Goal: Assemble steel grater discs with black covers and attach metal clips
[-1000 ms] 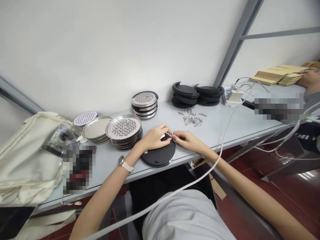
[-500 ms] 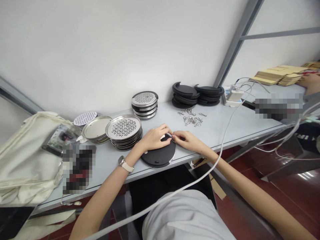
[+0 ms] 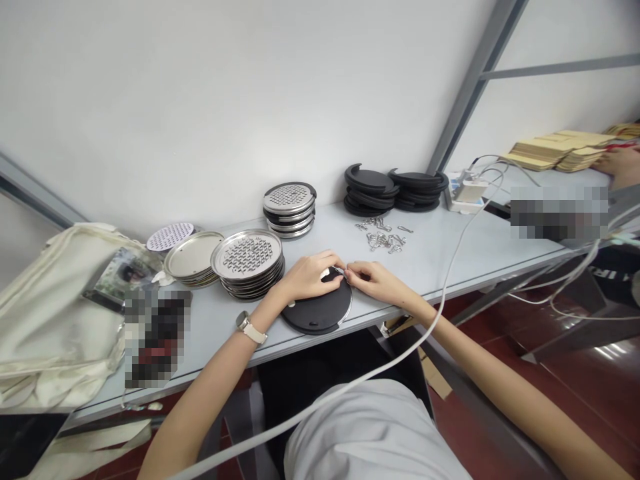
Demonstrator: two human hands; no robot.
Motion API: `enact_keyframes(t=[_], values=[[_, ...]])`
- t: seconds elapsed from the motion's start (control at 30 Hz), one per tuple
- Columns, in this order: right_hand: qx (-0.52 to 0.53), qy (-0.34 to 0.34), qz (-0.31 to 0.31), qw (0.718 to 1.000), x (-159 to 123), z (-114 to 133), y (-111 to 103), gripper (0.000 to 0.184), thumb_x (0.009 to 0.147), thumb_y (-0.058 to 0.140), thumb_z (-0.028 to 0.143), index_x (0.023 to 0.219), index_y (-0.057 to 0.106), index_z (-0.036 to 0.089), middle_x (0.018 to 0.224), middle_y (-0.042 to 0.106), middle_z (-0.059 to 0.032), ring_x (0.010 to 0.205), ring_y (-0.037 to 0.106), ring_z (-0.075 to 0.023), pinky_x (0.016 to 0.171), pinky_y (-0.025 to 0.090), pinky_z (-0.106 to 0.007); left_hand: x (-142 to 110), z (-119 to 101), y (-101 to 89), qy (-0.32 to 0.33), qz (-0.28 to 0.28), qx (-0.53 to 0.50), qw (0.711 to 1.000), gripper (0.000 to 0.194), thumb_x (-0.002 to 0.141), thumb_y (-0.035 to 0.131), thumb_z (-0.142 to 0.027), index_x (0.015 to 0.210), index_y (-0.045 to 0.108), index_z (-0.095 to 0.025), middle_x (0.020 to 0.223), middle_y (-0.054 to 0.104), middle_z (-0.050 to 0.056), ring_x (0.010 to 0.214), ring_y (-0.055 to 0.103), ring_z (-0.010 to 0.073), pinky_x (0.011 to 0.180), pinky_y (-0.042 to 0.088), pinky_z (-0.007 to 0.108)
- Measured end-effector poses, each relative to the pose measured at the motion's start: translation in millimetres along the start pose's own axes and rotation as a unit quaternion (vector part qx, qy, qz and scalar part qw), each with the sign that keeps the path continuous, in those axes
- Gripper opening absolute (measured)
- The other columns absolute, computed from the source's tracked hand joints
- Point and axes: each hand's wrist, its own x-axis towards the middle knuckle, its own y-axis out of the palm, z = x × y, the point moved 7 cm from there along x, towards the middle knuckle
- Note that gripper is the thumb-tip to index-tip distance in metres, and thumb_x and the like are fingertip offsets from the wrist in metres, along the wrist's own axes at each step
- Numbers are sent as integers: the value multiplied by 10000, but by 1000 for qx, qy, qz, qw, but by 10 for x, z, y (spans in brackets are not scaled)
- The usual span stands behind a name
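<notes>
A round black disc (image 3: 320, 312) lies at the table's front edge, a strip of shiny metal rim showing on its right side. My left hand (image 3: 314, 275) is curled over its far part, thumb and fingers closed on the edge. Beside it my right hand (image 3: 374, 280) pinches at the disc's far right rim, fingertips together against the left fingers. What sits in that pinch is too small and covered to name. Beyond the hands lies a scatter of small metal clasps (image 3: 385, 240). To the left stands a stack of metal grater discs (image 3: 250, 257).
Behind are black-edged grater discs (image 3: 290, 200) and stacked black holders (image 3: 371, 183). Plain metal plates (image 3: 195, 257) and a cream cloth bag (image 3: 55, 313) sit left. A white cable (image 3: 445, 287) crosses before my right forearm. A person's hand (image 3: 623, 163) is by wooden boards (image 3: 555, 150).
Almost nothing differs. Both hands keep their places on the disc, with only a very slight shift of the fingers.
</notes>
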Motion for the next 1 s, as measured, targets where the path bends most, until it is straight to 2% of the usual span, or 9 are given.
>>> enact_keyframes(t=[0.23,0.5,1.0], values=[[-36,-13,-13,999,-1,75,-30,343,961,347,346,684,464,181,633,493,3,595,452,-128,619,330,-262,-6,14,-1,0,-13,8,1000,148,852,546,-277,969,604,-208,976,617,13,840,610,147,731,454,248],[-47,-20,-6,999,5,51,-9,347,958,356,350,673,457,179,593,446,26,555,421,-110,577,313,-247,-7,27,28,5,-7,-13,1000,164,854,545,-259,992,617,-206,983,619,15,856,610,142,767,462,243],[-40,-17,-7,999,1,62,-16,348,954,364,349,677,479,174,605,474,18,568,444,-114,584,322,-250,5,35,24,7,-10,-39,999,173,839,556,-228,987,640,-197,970,645,27,868,613,149,772,469,252]])
